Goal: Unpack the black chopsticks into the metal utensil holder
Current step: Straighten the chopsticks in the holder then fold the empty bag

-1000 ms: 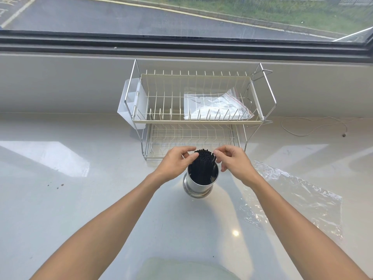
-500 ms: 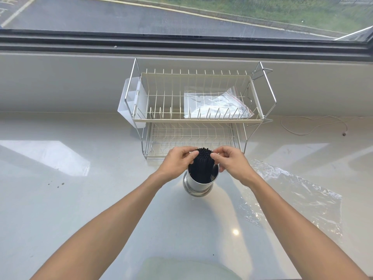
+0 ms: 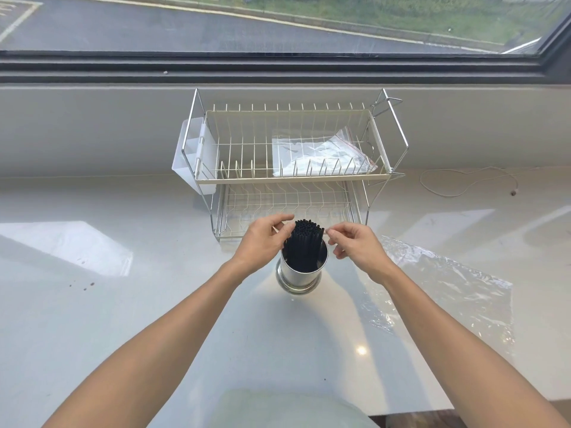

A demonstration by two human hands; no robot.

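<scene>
I cannot see the lower ends of the black chopsticks (image 3: 304, 247); the metal utensil holder (image 3: 301, 273) hides them. My left hand (image 3: 262, 244) covers the holder's left rim. Contents of the zip bag (image 3: 321, 156) are too hazy to identify.

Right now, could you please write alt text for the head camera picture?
Black chopsticks stand bundled in a metal holder on a white counter, with the left hand and right hand at either side. Behind is a wire dish rack; clear plastic wrap lies to the right.
</scene>
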